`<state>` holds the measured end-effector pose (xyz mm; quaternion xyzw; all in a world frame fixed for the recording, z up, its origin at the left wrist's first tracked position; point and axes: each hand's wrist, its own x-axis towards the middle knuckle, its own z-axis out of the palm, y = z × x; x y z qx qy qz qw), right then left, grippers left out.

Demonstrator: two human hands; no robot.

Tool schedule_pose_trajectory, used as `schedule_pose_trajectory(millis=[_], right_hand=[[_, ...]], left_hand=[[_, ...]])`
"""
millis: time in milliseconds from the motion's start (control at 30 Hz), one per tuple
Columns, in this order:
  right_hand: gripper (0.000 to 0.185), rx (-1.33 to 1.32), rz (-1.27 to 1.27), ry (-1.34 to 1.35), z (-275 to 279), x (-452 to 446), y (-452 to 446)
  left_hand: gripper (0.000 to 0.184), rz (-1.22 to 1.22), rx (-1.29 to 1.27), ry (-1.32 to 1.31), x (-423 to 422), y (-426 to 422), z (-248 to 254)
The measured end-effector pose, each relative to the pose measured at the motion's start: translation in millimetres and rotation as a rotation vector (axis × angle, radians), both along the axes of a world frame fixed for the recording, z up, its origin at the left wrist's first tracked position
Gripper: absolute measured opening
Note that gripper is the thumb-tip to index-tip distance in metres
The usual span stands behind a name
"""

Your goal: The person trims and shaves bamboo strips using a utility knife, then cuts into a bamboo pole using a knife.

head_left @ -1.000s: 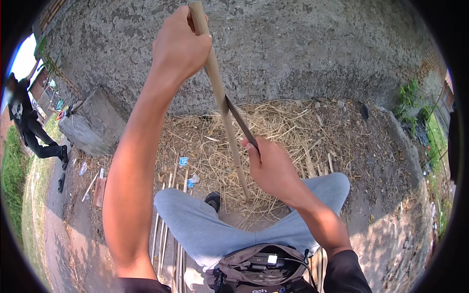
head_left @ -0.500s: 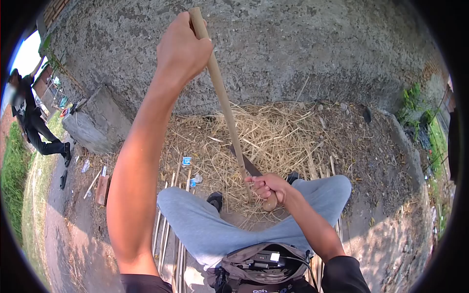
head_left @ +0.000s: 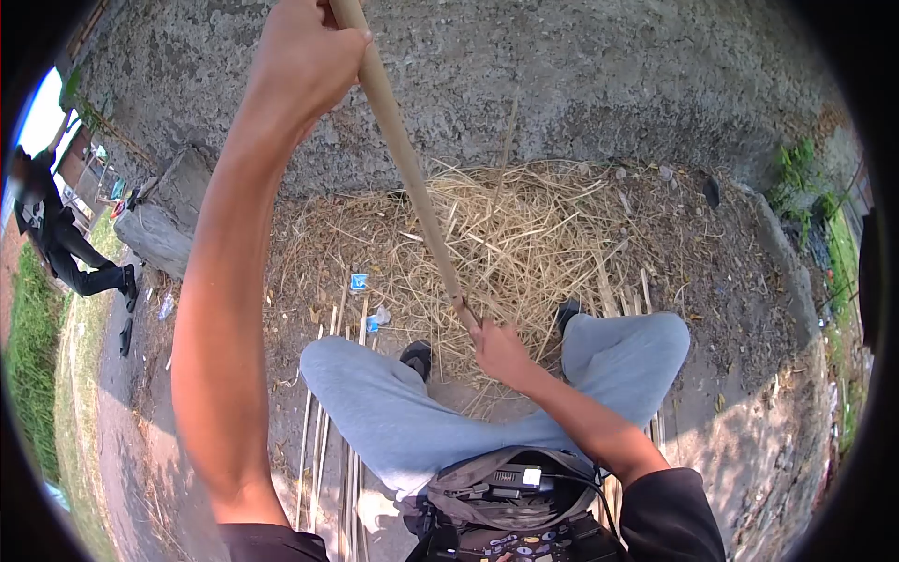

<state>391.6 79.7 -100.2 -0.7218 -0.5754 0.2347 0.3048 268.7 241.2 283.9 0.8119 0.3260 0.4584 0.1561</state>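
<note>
A long pale wooden stick (head_left: 409, 169) slants from the top of the view down towards my knees. Its upper end is in my left hand (head_left: 314, 51), whose fingers are wrapped round it. My right hand (head_left: 501, 354) is closed near the stick's lower end. A small part of a dark blade (head_left: 464, 309) shows against the stick just above that hand; its handle is hidden. Behind the stick, a heap of pale shavings (head_left: 524, 229) covers the ground.
A rough wall (head_left: 581, 84) rises beyond the shavings. Thin strips (head_left: 318, 440) lie by my left leg. An open bag (head_left: 510, 492) sits at my waist. A person (head_left: 61, 225) in dark clothes is at the far left, near a concrete block (head_left: 154, 234).
The blade first lay across the middle of the stick, then moved down to its lower end. The stick's top and my left hand have since shifted up and left.
</note>
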Motion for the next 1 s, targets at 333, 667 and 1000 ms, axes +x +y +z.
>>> schedule_pose_trajectory(millis=[333, 667, 1000], right_hand=[[0.026, -0.51, -0.019, 0.584, -14.1, 30.9, 25.9], [0.028, -0.172, 0.117, 0.27, 124.9, 16.2, 1.3], [0.026, -0.319, 0.177, -0.136, -132.2, 41.0, 8.2]], left_hand=[[0.035, 0.081, -0.007, -0.053, -4.1, -12.5, 0.8], [0.026, 0.009, -0.014, -0.056, 7.1, -33.1, 3.0], [0.042, -0.05, -0.01, -0.032, -17.3, -13.2, -2.8]])
